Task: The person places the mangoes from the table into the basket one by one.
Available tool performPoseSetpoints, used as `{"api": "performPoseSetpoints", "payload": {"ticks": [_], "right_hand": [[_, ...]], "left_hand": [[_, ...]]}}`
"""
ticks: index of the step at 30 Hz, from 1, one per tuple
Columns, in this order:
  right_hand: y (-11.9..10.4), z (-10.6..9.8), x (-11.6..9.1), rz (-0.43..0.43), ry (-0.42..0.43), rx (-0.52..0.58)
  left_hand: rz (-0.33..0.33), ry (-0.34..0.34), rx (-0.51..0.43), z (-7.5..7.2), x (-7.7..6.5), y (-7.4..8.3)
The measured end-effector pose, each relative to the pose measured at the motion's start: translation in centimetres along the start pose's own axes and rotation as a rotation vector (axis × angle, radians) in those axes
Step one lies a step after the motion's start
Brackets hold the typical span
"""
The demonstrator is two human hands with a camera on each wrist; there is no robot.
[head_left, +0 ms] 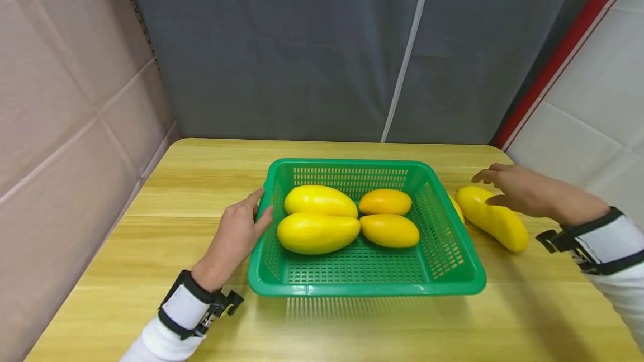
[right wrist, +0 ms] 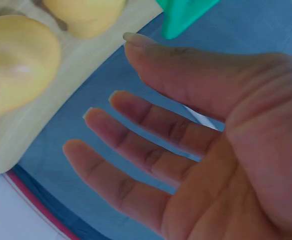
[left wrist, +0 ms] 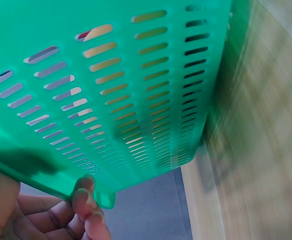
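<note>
A green plastic basket (head_left: pixel 367 290) stands mid-table. Inside it on the left are two large yellow papaya-like fruits (head_left: pixel 318 233), and beside them two smaller orange-yellow mangoes (head_left: pixel 389 230). My left hand (head_left: pixel 236 230) grips the basket's left rim, thumb at the inner side and fingers beneath the rim in the left wrist view. Over the table on the right, my right hand (head_left: pixel 525 190) hovers with spread, slightly bent fingers and holds nothing. Below it lies a long yellow fruit (head_left: pixel 495 222). Another yellow fruit (head_left: pixel 457 209) is mostly hidden behind the basket's right wall.
The wooden table (head_left: pixel 166 228) ends at a grey curtain (head_left: pixel 292 60) at the back. A pale quilted wall (head_left: pixel 65 127) rises on the left, and a white panel with a red edge (head_left: pixel 568 55) on the right.
</note>
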State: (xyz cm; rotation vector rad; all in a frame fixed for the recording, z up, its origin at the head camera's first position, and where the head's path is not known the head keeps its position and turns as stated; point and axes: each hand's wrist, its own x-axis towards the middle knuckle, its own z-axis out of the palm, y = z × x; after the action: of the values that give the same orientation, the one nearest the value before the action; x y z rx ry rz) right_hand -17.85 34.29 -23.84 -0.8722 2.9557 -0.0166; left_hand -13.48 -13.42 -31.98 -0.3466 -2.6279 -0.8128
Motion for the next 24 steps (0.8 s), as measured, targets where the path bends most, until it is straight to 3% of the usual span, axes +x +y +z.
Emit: {"api": "performPoseSetpoints", "payload": {"ticks": [24], "right_hand": [[4.3, 3.9, -1.3, 0.075, -0.034, 0.035]], "left_hand": [[-0.013, -0.013, 0.005, -0.1, 0.0, 0.1]]}}
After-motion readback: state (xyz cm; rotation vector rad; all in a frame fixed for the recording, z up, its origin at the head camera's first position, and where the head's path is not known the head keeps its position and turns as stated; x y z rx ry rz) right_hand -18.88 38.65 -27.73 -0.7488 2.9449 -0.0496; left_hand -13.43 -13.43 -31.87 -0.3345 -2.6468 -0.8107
